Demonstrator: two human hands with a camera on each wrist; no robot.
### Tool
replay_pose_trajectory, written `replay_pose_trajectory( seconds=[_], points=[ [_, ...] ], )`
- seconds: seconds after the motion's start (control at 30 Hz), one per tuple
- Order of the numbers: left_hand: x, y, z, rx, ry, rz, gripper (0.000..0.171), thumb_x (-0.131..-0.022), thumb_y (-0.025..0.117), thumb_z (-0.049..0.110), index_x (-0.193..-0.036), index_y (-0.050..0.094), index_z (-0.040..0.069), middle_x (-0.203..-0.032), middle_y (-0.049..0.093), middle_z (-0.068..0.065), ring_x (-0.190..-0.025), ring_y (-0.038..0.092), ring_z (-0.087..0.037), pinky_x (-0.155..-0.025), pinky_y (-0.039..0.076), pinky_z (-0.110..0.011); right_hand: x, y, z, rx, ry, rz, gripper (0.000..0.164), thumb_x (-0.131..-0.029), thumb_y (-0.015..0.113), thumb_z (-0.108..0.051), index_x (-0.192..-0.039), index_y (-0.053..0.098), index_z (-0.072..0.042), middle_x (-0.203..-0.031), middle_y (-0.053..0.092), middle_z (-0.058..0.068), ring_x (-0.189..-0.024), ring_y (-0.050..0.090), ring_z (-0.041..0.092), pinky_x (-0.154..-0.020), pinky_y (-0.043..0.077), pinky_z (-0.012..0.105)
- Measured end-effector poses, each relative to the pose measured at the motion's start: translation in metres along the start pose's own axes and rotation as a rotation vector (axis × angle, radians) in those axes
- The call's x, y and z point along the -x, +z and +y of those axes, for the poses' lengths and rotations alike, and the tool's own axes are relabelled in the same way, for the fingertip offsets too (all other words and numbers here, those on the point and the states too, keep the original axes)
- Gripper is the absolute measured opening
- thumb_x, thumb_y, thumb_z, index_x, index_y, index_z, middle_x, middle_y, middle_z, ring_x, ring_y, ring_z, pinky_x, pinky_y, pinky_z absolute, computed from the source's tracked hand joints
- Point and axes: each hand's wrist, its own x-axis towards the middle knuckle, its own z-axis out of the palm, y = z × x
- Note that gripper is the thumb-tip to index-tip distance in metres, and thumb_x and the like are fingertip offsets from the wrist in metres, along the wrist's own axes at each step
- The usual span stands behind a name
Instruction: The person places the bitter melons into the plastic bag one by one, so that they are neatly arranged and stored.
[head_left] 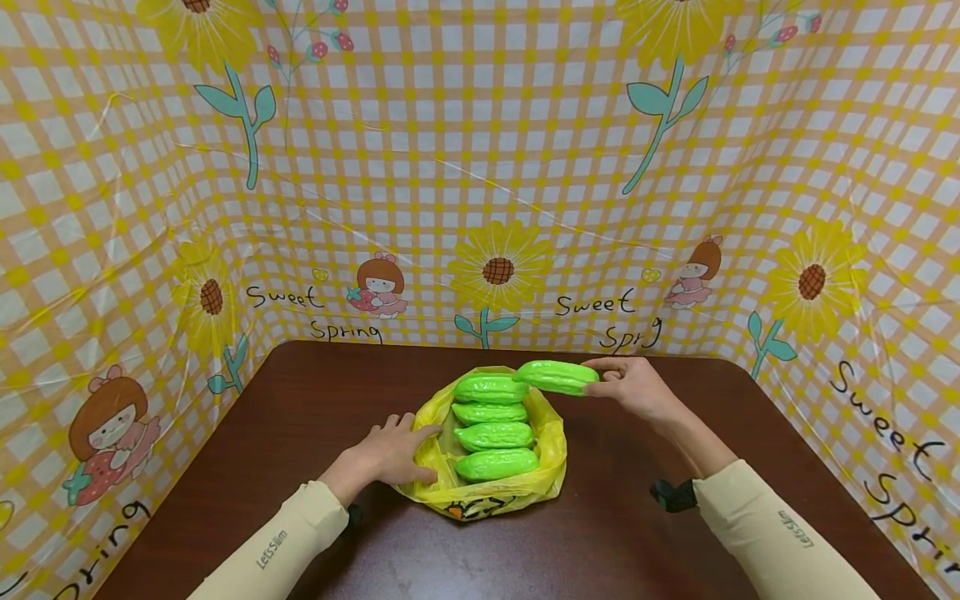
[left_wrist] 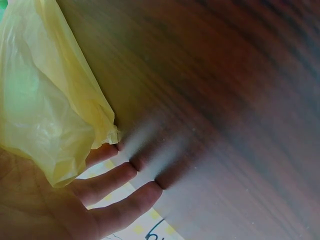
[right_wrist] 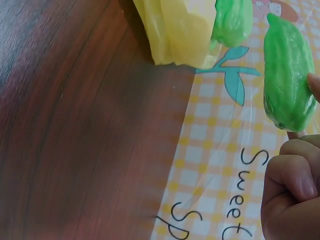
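A yellow plastic bag [head_left: 551, 483] lies open at the top on the table, with several bright green, ridged bitter melons [head_left: 495, 465] stacked in a column inside it. My right hand [head_left: 633, 387] pinches one more bitter melon [head_left: 558, 377] by its right end, over the bag's far right rim. The right wrist view shows this melon [right_wrist: 289, 75] up close, its tip pointing away from the hand. At the bag's left side, my left hand [head_left: 386, 450] rests against the yellow plastic [left_wrist: 45, 100], its fingers [left_wrist: 127, 207] spread and fairly straight, fingertips on the table.
The dark brown wooden table [head_left: 615, 533] extends around the bag. A checked cloth [head_left: 495, 183] with sunflowers and lettering hangs along the back and both sides.
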Motion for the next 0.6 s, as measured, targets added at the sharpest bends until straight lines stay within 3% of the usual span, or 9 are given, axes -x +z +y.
replay_pose_trajectory(
  seconds=[0.07, 0.13, 0.6],
  points=[
    [0.000, 0.000, 0.000, 0.003, -0.001, -0.002, 0.074, -0.087, 0.072, 0.051, -0.151, 0.046, 0.024, -0.148, 0.041, -0.019, -0.134, 0.040, -0.041, -0.103, 0.036, -0.063, 0.000, 0.004, -0.003, -0.018, -0.009, -0.018, 0.059, -0.086, 0.080, -0.025, -0.136, 0.061, -0.002, -0.061, 0.026, -0.008, -0.056, 0.021, 0.010, -0.054, 0.028, 0.029],
    [0.000, 0.000, 0.000, 0.005, -0.003, -0.003, 0.074, -0.087, 0.072, 0.051, -0.151, 0.046, 0.024, -0.148, 0.041, -0.019, -0.135, 0.040, -0.041, -0.104, 0.035, -0.063, -0.001, 0.007, -0.005, -0.024, -0.023, -0.033, 0.059, -0.086, 0.080, -0.025, -0.136, 0.060, -0.002, -0.061, 0.021, -0.008, -0.055, 0.019, 0.011, -0.054, 0.027, 0.029],
    [-0.001, 0.000, 0.000, 0.006, -0.005, -0.006, 0.075, -0.087, 0.073, 0.051, -0.151, 0.046, 0.025, -0.148, 0.041, -0.019, -0.135, 0.040, -0.041, -0.104, 0.035, -0.063, -0.008, 0.038, -0.012, -0.035, -0.069, -0.124, 0.053, -0.086, 0.080, -0.021, -0.133, 0.063, -0.004, -0.060, 0.018, -0.006, -0.053, 0.014, 0.014, -0.052, 0.025, 0.031]
  ],
)
